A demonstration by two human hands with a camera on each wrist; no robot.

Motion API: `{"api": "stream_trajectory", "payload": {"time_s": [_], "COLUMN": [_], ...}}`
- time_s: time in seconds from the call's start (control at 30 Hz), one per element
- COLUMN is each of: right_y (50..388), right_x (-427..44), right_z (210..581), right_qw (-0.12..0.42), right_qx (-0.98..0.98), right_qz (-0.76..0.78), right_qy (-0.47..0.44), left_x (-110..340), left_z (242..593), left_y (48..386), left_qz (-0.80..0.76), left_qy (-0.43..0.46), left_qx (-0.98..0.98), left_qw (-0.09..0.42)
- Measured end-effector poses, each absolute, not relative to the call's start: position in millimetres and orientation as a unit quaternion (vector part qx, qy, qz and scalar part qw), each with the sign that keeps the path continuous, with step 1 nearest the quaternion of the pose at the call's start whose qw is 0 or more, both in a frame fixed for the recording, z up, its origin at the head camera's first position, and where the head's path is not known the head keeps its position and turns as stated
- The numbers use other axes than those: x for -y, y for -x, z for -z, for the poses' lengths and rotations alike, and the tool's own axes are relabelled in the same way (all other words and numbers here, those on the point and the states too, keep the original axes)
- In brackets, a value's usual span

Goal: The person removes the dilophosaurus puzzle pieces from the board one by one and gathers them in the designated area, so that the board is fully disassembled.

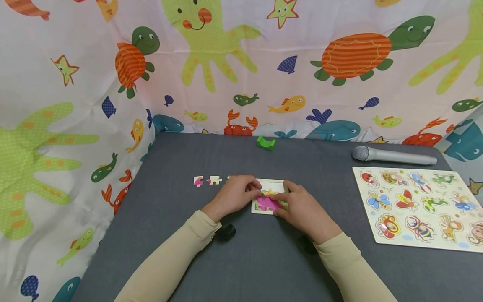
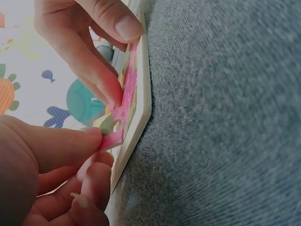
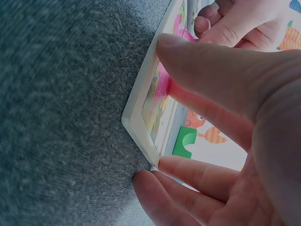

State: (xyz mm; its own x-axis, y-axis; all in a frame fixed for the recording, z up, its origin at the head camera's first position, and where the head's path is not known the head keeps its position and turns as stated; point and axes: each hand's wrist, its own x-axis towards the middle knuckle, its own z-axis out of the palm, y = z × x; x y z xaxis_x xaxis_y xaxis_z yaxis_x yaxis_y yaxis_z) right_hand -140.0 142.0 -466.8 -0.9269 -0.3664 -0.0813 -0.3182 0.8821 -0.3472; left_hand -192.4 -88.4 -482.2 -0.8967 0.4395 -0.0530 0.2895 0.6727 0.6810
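A small jigsaw tray (image 1: pixel 264 212) with a pale rim lies on the grey table, a pink picture partly assembled inside it. My left hand (image 1: pixel 237 193) is at the tray's left side, pinching a pink and green jigsaw piece (image 2: pixel 112 140) between thumb and fingers, low over the picture. My right hand (image 1: pixel 307 212) holds the tray from the right: its thumb (image 3: pixel 171 42) is on the near rim, the index finger touches the pink picture and other fingers are by the far right corner. Left of the left hand lie loose jigsaw pieces (image 1: pixel 214 180), one partly hidden behind it.
A green arched block (image 1: pixel 266 143) sits near the table's back edge. To the right are a grey microphone (image 1: pixel 396 156) and a large insect peg puzzle board (image 1: pixel 419 245). A sea-animal printed cloth (image 1: pixel 222 113) hangs behind and along the left side.
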Motion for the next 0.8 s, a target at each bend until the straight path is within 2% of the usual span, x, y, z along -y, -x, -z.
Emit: {"api": "stream_trajectory", "payload": {"time_s": [0.5, 0.67, 0.8], "right_y": [141, 141, 140], "right_x": [-139, -138, -140], "right_z": [465, 465, 466], "right_qw": [0.08, 0.093, 0.097], "right_qx": [-0.969, -0.968, -0.969], "right_qz": [0.157, 0.16, 0.163], "right_qy": [0.175, 0.168, 0.16], "left_x": [105, 132, 170], "left_z": [476, 471, 470], "left_y": [198, 192, 185], "left_qz": [-0.393, -0.402, -0.397], "left_qy": [-0.177, -0.149, -0.125], "left_qx": [-0.894, -0.893, -0.9], "left_qw": [0.123, 0.137, 0.13]}}
